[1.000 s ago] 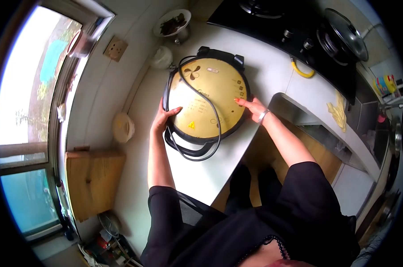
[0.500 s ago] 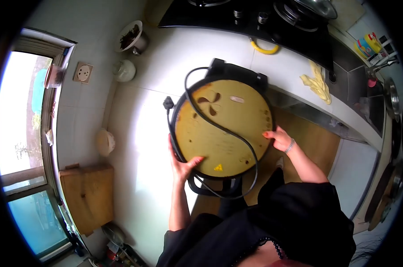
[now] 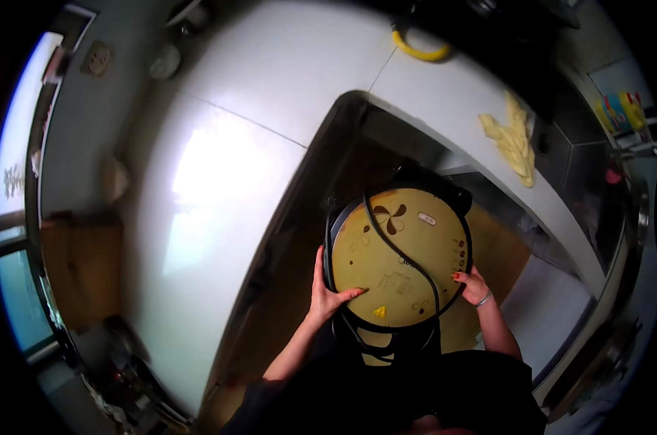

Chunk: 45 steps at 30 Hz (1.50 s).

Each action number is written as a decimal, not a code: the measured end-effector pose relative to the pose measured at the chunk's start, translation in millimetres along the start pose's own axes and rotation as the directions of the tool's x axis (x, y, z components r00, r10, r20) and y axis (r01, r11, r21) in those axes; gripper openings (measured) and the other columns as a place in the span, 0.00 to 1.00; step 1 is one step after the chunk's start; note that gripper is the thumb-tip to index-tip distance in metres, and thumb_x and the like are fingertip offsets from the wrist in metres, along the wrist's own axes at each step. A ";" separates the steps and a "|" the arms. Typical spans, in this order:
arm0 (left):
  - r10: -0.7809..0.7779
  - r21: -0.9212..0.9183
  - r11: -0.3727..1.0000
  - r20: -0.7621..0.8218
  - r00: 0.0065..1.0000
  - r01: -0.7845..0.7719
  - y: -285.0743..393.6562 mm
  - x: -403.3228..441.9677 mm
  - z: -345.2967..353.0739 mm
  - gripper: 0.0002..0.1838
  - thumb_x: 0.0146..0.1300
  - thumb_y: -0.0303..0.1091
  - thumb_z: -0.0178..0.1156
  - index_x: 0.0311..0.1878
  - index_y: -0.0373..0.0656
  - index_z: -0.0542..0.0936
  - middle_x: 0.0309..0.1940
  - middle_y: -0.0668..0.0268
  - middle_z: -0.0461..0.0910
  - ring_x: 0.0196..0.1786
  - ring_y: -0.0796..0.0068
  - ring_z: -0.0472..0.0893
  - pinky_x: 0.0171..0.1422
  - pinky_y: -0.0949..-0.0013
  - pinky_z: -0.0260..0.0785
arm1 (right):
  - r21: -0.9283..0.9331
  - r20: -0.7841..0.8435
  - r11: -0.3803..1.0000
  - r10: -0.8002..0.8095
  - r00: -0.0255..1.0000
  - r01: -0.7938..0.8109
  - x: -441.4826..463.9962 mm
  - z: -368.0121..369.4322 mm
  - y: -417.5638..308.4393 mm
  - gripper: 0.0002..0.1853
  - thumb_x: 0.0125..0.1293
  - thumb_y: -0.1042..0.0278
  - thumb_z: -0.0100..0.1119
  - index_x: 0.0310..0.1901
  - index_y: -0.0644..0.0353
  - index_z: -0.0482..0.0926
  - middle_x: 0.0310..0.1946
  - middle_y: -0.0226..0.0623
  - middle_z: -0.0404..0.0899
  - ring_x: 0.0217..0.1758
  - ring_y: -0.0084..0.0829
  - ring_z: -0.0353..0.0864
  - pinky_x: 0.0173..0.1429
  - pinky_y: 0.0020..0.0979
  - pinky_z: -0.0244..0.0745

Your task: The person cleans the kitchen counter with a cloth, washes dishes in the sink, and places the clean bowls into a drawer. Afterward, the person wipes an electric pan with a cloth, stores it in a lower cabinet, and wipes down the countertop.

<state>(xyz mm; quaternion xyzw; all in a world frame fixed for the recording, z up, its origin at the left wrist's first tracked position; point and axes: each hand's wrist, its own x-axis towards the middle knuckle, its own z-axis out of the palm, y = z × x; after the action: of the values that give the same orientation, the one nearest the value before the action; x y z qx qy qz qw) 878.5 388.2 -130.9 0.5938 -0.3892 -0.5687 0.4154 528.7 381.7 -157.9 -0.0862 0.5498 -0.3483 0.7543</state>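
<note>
A round appliance with a gold lid and black rim (image 3: 372,268) is held in front of my body, over the floor beside the counter. My left hand (image 3: 330,293) grips its left rim, thumb on the lid. On the right rim, my right hand (image 3: 472,286) is closed with its thumb on top and other fingers hidden beneath. A black power cord (image 3: 397,250) runs loosely across the lid. The black hinge part points away from me, and the handle is nearest my body.
The white counter (image 3: 220,167) bends around the floor opening. A yellow cloth or glove (image 3: 513,141) and a yellow ring-shaped handle (image 3: 419,51) lie by the dark stove (image 3: 481,36). A wooden box (image 3: 82,272) stands at the left.
The appliance, held in both hands, has come off the area above the counter and moved right and toward my body, over the floor. The view has shifted too.
</note>
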 end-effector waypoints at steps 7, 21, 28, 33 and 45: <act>0.123 0.120 0.986 -0.034 0.992 -0.118 -20.6 11.2 -11.5 0.61 0.28 0.50 0.72 0.62 0.33 0.45 0.58 0.48 0.56 0.60 0.57 0.59 0.62 0.61 0.53 | -0.005 -0.175 0.997 -0.080 0.981 0.080 27.9 -12.4 21.9 0.22 0.48 0.79 0.57 0.48 0.61 0.65 0.39 0.32 0.72 0.42 0.27 0.70 0.50 0.29 0.67; 0.365 0.080 0.927 0.032 0.930 -0.367 6.0 26.2 -21.7 0.58 0.29 0.45 0.73 0.61 0.32 0.49 0.56 0.52 0.60 0.59 0.62 0.60 0.62 0.66 0.52 | 0.293 -0.071 0.922 -0.245 0.967 0.255 5.3 33.0 63.1 0.26 0.59 0.48 0.46 0.55 0.53 0.63 0.54 0.28 0.65 0.54 0.30 0.64 0.57 0.33 0.60; 0.254 -0.022 0.967 0.035 0.967 -0.253 16.9 7.8 -24.0 0.52 0.29 0.48 0.73 0.56 0.30 0.57 0.51 0.51 0.65 0.57 0.59 0.63 0.61 0.64 0.54 | 0.386 -0.119 0.859 -0.316 0.941 0.337 1.5 48.7 68.2 0.27 0.58 0.46 0.45 0.55 0.53 0.64 0.52 0.27 0.66 0.54 0.31 0.65 0.57 0.34 0.60; 0.184 0.124 0.977 -0.106 0.977 -0.171 47.3 -12.5 -23.6 0.52 0.27 0.52 0.72 0.55 0.31 0.60 0.51 0.49 0.66 0.57 0.59 0.64 0.60 0.64 0.56 | 0.497 -0.026 0.824 -0.298 0.954 0.271 31.0 41.8 79.0 0.30 0.53 0.41 0.50 0.53 0.54 0.66 0.51 0.28 0.67 0.54 0.30 0.65 0.57 0.35 0.61; 0.100 0.748 0.663 -0.142 0.985 0.040 -51.8 89.3 -21.2 0.29 0.52 0.45 0.56 0.54 0.37 0.64 0.54 0.57 0.65 0.56 0.64 0.64 0.58 0.67 0.57 | 0.703 -0.214 0.676 -0.094 0.972 0.220 79.3 20.4 58.8 0.20 0.62 0.59 0.44 0.54 0.58 0.64 0.50 0.33 0.68 0.53 0.32 0.65 0.57 0.34 0.62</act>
<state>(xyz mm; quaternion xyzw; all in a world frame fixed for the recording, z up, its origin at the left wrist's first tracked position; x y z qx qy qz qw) 903.6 324.1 -210.6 0.7517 -0.5609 -0.2990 0.1761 584.3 371.1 -241.3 0.1987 0.4175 -0.6057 0.6475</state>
